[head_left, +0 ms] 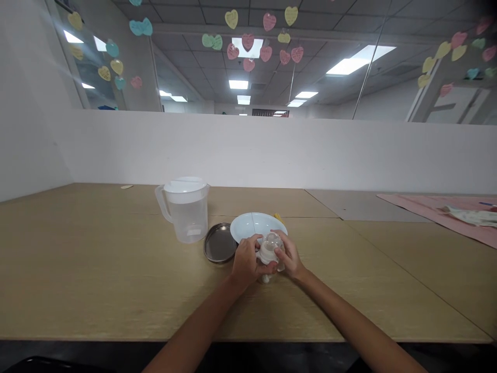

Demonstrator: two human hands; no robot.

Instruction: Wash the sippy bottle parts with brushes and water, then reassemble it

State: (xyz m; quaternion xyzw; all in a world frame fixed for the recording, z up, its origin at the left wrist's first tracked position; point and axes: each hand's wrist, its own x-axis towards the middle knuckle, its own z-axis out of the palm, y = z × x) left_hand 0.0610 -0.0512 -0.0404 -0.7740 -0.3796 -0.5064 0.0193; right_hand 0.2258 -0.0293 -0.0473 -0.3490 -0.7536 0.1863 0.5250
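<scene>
A small baby bottle with a white collar and a clear dome cap is held between both hands, in front of a white bowl. My left hand wraps round its left side, with the thumb across the front. From the right, my right hand has its fingers closed on the upper part and the cap. The bottle's lower part is mostly hidden by the fingers. Just behind the hands is the white bowl, and a round dark metal dish lies to its left.
A clear lidded pitcher stands left of the dish. Something yellow shows behind the bowl. At the far right, a pink cloth bears a white cloth item. A white wall borders the table's back.
</scene>
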